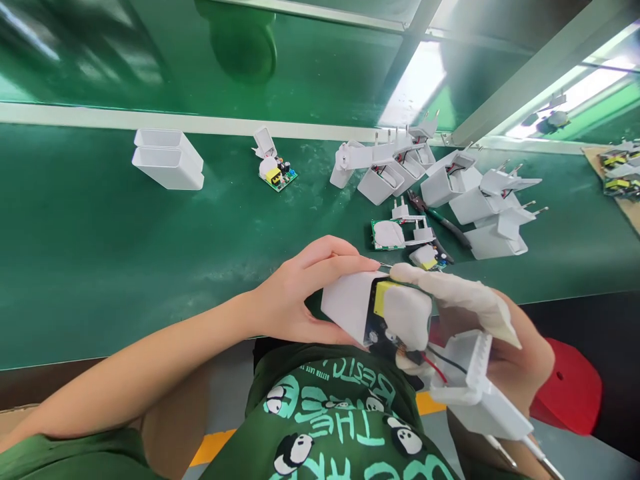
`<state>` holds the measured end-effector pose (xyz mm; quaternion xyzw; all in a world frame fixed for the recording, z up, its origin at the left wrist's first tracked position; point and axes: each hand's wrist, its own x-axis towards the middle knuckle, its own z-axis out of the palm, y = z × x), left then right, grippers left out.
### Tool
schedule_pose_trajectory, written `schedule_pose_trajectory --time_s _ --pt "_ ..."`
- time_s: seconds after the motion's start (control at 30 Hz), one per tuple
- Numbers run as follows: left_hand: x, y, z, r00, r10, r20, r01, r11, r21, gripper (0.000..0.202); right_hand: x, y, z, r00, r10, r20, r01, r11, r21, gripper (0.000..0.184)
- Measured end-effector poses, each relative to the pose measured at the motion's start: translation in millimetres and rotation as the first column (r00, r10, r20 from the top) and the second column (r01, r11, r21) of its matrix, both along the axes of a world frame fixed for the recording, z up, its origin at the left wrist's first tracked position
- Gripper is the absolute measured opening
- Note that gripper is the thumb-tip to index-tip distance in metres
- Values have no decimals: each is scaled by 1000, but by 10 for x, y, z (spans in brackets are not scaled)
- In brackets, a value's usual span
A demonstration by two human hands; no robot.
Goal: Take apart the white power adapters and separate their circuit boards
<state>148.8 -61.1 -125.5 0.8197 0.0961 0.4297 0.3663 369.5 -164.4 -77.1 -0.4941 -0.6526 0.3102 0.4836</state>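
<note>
My left hand (pixel 295 293) is bare and wraps round a white charger housing (pixel 347 303), held over my lap near the belt's front edge. My right hand (pixel 480 320), with white covers on its fingers, pinches a circuit board (pixel 387 320) with a yellow part and white pad at the housing's open mouth. Red and black wires run from the board to a white plug cap (pixel 475 393) with metal pins, which rests against my right palm.
On the green belt (pixel 100 253) lie several open white housings with plug caps (pixel 480 200), a loose board (pixel 277 175), two stacked white shells (pixel 167 160), small parts and pliers (pixel 440 223). A cardboard tray of boards (pixel 620 173) is far right. A red stool (pixel 570 390) stands beside me.
</note>
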Motion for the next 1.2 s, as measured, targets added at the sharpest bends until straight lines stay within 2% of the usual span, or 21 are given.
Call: schedule_pose_trajectory --time_s 0.1,0.23,0.3,0.4,0.5,0.53,0.6,0.67,0.7,0.73,0.77,0.8,0.87,0.93,1.0,1.07,1.1,1.2 --pt "-8 -5 11 1000 11 -27 -11 1000 -14 70 17 8 1 1000 31 -1 -31 999 18 68" --pt "-14 -10 17 998 32 -53 -34 999 -25 74 18 15 16 1000 19 2 -19 1000 -12 59" --pt "-12 -9 14 998 42 -56 -43 999 -24 75 6 19 21 999 26 42 -26 1000 11 66" --pt "-2 -13 -5 998 35 -43 -37 998 -41 73 -4 36 2 982 27 186 -43 996 83 80" --pt "12 -32 -37 998 -66 -20 60 979 -195 74 33 76 -53 957 66 282 -96 991 93 79" --pt "16 -40 -49 991 -133 -10 125 949 -290 78 58 93 -75 955 111 277 -134 989 64 81" --pt "21 -47 -72 956 -290 33 271 839 -471 85 117 127 -115 948 220 231 -221 975 -21 82" --pt "20 -35 -89 897 -437 63 392 724 -568 89 160 150 -153 935 286 208 -281 958 -55 73" --pt "17 -22 -94 873 -484 61 427 697 -576 91 165 154 -179 932 289 219 -285 957 -51 65" --pt "11 -4 -95 864 -502 45 438 704 -558 95 156 153 -213 933 266 242 -265 964 -38 58" --pt "3 16 -90 875 -484 15 421 745 -517 101 131 147 -258 939 215 269 -220 975 -10 52" --pt "-6 37 -81 904 -426 -22 370 809 -457 107 90 137 -316 943 149 297 -164 986 28 48" --pt "-23 73 -50 974 -216 -74 185 938 -293 118 -22 115 -463 942 3 336 -44 992 115 45" --pt "-31 92 -13 993 -4 -116 -9 994 -110 111 -141 98 -615 934 -107 340 43 981 190 42" --pt "-30 96 9 979 142 -148 -129 987 94 82 -226 90 -726 937 -157 312 87 970 227 39" --pt "-25 92 2 957 252 -142 -205 939 277 48 -256 86 -773 942 -174 287 104 964 245 42" --pt "-25 90 -11 946 300 -126 -241 906 348 37 -252 84 -777 942 -175 285 103 963 250 44" --pt "-30 96 -58 918 392 -62 -313 810 495 32 -195 76 -756 939 -187 289 115 961 250 49"
